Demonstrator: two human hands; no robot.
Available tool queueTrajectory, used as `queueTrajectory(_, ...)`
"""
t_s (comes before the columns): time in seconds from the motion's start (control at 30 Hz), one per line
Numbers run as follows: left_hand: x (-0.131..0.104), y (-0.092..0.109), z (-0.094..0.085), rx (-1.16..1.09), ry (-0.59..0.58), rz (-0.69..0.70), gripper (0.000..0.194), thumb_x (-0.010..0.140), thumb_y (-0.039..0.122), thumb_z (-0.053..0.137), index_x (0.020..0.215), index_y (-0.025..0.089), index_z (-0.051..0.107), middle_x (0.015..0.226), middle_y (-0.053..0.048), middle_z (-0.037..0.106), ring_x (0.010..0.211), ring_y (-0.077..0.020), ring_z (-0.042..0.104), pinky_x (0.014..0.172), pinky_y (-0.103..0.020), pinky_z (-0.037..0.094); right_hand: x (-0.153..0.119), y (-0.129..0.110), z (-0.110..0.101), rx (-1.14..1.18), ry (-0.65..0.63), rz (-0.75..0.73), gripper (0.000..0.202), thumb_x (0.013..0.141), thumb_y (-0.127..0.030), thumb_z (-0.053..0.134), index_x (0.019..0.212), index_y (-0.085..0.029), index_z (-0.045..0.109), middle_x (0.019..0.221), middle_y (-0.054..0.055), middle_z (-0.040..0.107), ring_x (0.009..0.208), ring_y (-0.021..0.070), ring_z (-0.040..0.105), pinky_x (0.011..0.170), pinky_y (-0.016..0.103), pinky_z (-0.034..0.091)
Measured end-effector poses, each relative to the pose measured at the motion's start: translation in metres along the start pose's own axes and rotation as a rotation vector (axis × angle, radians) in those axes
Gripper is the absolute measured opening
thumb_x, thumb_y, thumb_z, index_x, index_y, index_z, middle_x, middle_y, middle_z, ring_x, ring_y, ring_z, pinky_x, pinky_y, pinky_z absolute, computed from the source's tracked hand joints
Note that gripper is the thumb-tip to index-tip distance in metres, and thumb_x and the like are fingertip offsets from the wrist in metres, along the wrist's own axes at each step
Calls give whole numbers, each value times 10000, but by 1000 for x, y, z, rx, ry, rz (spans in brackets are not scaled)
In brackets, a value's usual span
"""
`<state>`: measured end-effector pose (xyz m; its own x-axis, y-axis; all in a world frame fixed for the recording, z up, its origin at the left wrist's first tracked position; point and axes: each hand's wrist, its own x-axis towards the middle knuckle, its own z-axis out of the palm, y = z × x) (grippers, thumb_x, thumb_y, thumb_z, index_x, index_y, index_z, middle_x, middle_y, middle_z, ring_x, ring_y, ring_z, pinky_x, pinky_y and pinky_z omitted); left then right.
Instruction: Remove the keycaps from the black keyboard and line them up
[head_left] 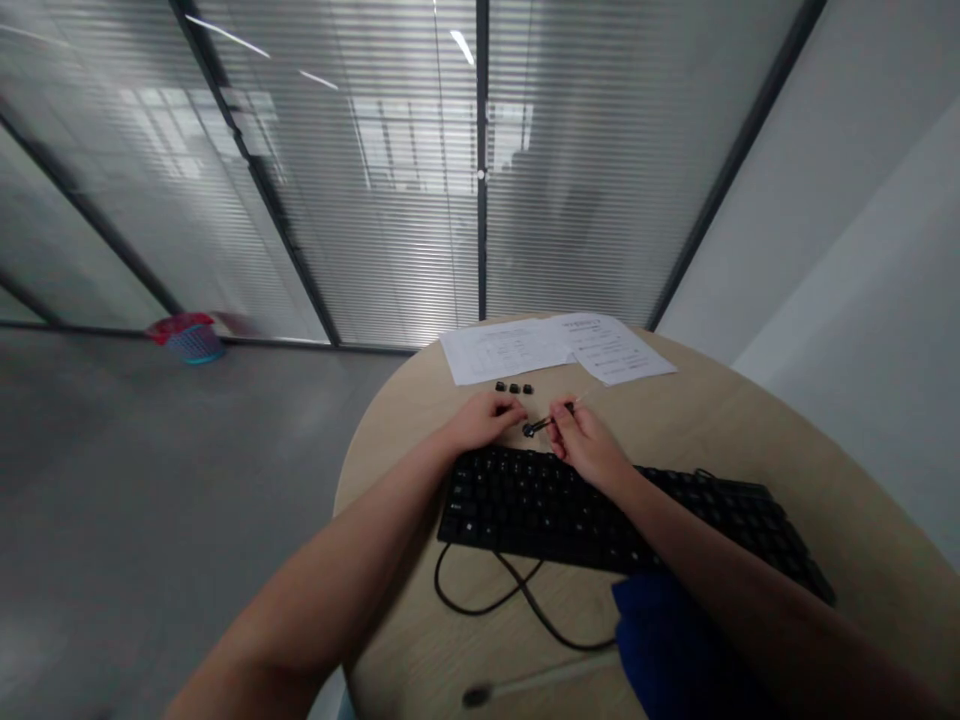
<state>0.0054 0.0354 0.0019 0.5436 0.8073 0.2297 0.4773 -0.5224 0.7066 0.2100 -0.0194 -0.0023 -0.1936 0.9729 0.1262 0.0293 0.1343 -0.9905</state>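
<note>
A black keyboard [555, 505] lies across the round wooden table. Just beyond its far edge, my right hand [581, 435] is closed around a thin dark tool [546, 424], which points left. At the tool's tip is a small black piece [529, 430], perhaps a keycap. My left hand [486, 418] rests on the table left of that piece, its fingers curled together; whether anything is between them is too small to tell. Three small black keycaps [514, 388] sit in a row beyond my left hand.
Printed papers [506, 350] lie at the table's far edge. A black cable [472, 612] loops in front of the keyboard, near a blue cloth [660, 640] and a brush-like stick [525, 684]. A basket [196, 342] stands on the floor at the left.
</note>
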Motion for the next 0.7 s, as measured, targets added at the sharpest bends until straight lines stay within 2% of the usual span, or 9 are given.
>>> queueTrajectory(0.07,-1,3,-5,-105,2,38,263,922,371,588,858,151,717,744,-10,677,677,-132,565,640,-253,415,1,-1,1,29,39,18,486,855,-718,549,905,-242,466,661,-68,522,458,85,458,413,204,318)
queueTrajectory(0.17,-3,9,-9,-184,-57,59,226,879,357,661,943,150,723,844,-33,725,764,-148,624,696,-258,456,2,-3,2,66,51,52,483,845,-714,562,900,-246,458,673,-62,533,457,89,468,386,200,295)
queueTrajectory(0.37,-6,18,-12,-127,-35,45,203,852,293,681,995,158,734,879,-42,745,816,-164,658,721,-261,495,2,-5,2,78,1,14,510,826,-737,558,912,-248,442,695,-59,541,485,97,490,395,211,303)
queueTrajectory(0.5,-8,25,-13,-59,-72,74,207,846,219,627,1013,158,734,914,-39,746,808,-149,648,708,-245,490,4,0,2,40,-2,-7,460,878,-700,522,919,-248,453,686,-53,551,502,114,510,432,234,347)
queueTrajectory(0.6,-9,27,-10,-72,-76,70,273,793,166,612,1041,145,725,874,-27,719,780,-138,624,681,-230,477,4,4,1,-17,14,-32,435,918,-680,475,918,-245,476,679,-46,558,507,129,522,466,261,389)
queueTrajectory(0.7,-10,20,-10,-123,-48,41,362,770,169,611,1113,142,725,849,-21,700,762,-134,604,673,-229,471,5,5,-2,-87,33,-46,441,931,-682,448,904,-244,498,636,-47,550,506,150,532,501,288,425)
